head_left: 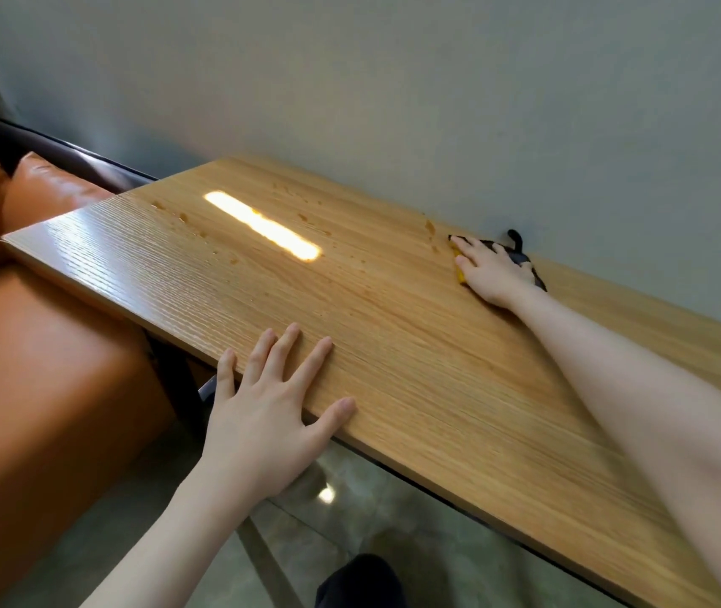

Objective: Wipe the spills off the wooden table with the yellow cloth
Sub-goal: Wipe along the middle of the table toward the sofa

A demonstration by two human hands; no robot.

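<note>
Head view: the right hand (495, 274) lies flat on the yellow cloth (460, 274) at the far edge of the wooden surface (393, 344), near the wall (393, 81). Its fingers (466, 245) are straight and spread, pressing down; the cloth shows yellow at the fingertip side and dark beyond the hand. Brown spills (183, 219) dot the surface to the left, apart from the cloth. The left hand (270, 410) rests open on the near edge, fingers apart. An orange sofa (42, 344) stands left. No legible writing.

An orange sofa (42, 344) sits at left, a grey-green wall (393, 81) behind, glossy floor (371, 511) below.
</note>
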